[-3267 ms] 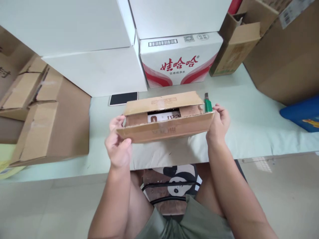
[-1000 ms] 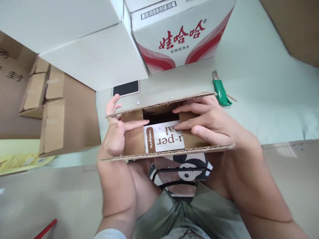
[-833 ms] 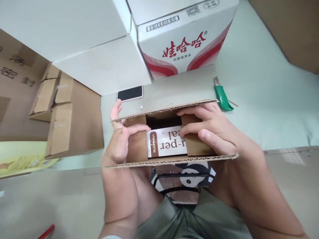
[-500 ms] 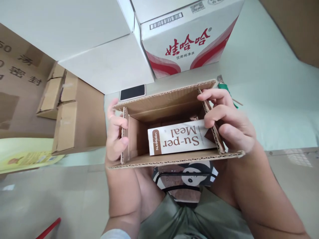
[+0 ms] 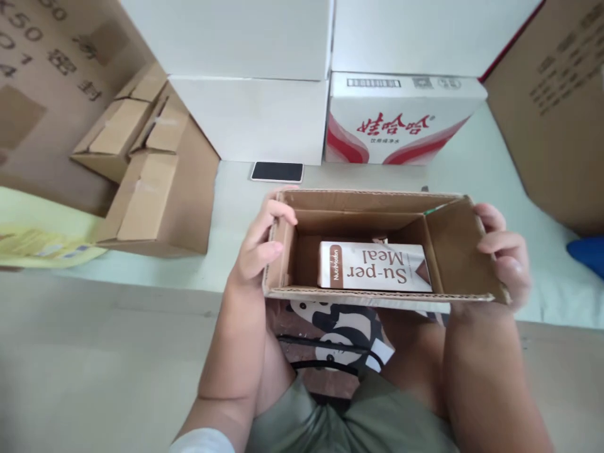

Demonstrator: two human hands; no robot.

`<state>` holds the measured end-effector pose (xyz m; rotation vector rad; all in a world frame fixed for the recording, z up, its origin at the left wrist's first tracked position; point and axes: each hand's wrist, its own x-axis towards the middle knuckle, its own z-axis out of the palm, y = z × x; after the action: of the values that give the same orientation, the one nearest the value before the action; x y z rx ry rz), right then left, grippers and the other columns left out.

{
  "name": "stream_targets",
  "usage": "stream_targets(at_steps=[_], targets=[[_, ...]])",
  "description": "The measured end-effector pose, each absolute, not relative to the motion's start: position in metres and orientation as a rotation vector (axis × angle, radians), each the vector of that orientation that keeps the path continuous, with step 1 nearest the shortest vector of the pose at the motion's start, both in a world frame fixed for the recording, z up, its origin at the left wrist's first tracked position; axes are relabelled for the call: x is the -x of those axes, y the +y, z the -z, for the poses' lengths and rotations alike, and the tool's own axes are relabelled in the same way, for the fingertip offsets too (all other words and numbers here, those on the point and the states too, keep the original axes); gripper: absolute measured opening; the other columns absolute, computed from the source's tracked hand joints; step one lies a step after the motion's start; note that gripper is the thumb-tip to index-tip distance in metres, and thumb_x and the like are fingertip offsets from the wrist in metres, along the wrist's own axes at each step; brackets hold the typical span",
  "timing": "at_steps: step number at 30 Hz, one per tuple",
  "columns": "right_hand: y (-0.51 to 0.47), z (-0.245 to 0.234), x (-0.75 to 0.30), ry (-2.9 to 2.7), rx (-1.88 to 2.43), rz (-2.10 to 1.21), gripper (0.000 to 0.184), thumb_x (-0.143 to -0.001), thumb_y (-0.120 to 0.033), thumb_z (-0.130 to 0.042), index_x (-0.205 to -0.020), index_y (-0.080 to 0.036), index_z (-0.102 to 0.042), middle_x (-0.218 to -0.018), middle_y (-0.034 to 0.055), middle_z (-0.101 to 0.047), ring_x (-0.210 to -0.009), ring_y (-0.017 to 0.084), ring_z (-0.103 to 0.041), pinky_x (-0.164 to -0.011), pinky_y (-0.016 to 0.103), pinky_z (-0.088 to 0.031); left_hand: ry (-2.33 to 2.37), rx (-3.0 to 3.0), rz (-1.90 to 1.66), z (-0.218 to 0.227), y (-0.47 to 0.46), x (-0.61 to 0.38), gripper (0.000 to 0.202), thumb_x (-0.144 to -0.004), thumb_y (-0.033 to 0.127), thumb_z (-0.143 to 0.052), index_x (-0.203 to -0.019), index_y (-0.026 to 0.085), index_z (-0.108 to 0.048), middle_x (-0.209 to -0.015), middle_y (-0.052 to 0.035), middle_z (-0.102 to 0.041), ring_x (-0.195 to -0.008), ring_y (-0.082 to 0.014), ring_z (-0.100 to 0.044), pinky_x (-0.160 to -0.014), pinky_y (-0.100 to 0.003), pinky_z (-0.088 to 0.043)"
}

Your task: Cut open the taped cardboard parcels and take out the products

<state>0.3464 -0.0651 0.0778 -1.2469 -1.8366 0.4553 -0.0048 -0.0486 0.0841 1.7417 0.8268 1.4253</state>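
An open brown cardboard box (image 5: pixel 460 251) is held at the near edge of the pale green table (image 5: pixel 236 207). My left hand (image 5: pixel 257 251) grips its left end, fingers curled over the side flap. My right hand (image 5: pixel 507 258) grips the right end behind the folded-out right flap. Inside lies a white and brown carton (image 5: pixel 375 267) printed "Su-per Meal", on its side.
A black phone (image 5: pixel 277 171) lies behind the box. A white and red case (image 5: pixel 401 123) and white boxes (image 5: pixel 250 116) stand at the back. Brown cartons (image 5: pixel 155 182) sit left, a large brown box (image 5: pixel 557 113) right, something blue (image 5: pixel 587 255) at far right.
The four top flaps have been folded outward, so the carton inside shows in full. My hands moved from the inner flaps to the box ends. The view swung left and the green knife is hidden.
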Motion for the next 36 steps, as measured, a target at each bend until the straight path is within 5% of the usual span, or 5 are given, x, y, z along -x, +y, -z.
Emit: stream_targets(at_steps=[4,8,15,21,36], targets=[[-0.089,-0.108,-0.345,-1.45,1.142,-0.426,0.022,-0.09,-0.046,-0.054,-0.101,-0.044,-0.074,-0.134,0.0003,-0.068,-0.133,0.038,-0.065,-0.105,0.067,-0.055,0.766,-1.864,-1.354,-0.087,-0.057,0.008,0.027,-0.084,0.048,-0.06,-0.103,0.029,-0.058,-0.143,-0.0101,-0.057,-0.148,-0.0394,-0.044,-0.117,-0.062,-0.043],[-0.106,-0.169,-0.333,-1.724,1.147,-0.118,0.027,-0.085,-0.029,-0.065,-0.101,-0.047,-0.078,-0.096,0.0006,-0.075,-0.096,0.034,-0.077,-0.079,0.057,-0.064,0.737,-1.922,-1.304,-0.093,-0.067,0.006,0.025,-0.079,0.027,-0.055,-0.104,0.029,-0.053,-0.135,-0.0099,-0.056,-0.152,-0.034,-0.039,-0.118,-0.056,-0.045],[-0.069,-0.214,-0.266,-3.168,1.288,-0.356,0.06,-0.089,-0.049,-0.066,-0.146,-0.031,-0.063,-0.148,0.0083,-0.065,-0.13,0.035,-0.066,-0.099,0.051,-0.062,0.76,-1.919,-1.202,-0.105,-0.078,0.008,0.025,-0.075,0.02,-0.053,-0.099,0.026,-0.049,-0.139,-0.0102,-0.051,-0.149,-0.0327,-0.04,-0.115,-0.053,-0.047],[-0.051,-0.187,-0.24,-3.439,1.473,-0.064,0.091,-0.08,-0.052,-0.074,-0.162,-0.026,-0.046,-0.153,0.0125,-0.061,-0.128,0.038,-0.067,-0.098,0.048,-0.059,0.714,-1.897,-1.292,-0.1,-0.077,0.006,0.024,-0.072,0.022,-0.059,-0.095,0.027,-0.054,-0.132,-0.0099,-0.058,-0.146,-0.0351,-0.044,-0.109,-0.05,-0.049],[-0.058,-0.233,-0.267,-2.953,1.603,0.14,0.077,-0.077,-0.048,-0.069,-0.147,-0.021,-0.054,-0.135,0.0158,-0.069,-0.112,0.034,-0.069,-0.081,0.044,-0.057,0.743,-1.692,-1.445,-0.084,-0.059,-0.004,0.016,-0.077,0.032,-0.061,-0.092,0.026,-0.056,-0.119,-0.0098,-0.055,-0.134,-0.0339,-0.046,-0.117,-0.051,-0.04]])
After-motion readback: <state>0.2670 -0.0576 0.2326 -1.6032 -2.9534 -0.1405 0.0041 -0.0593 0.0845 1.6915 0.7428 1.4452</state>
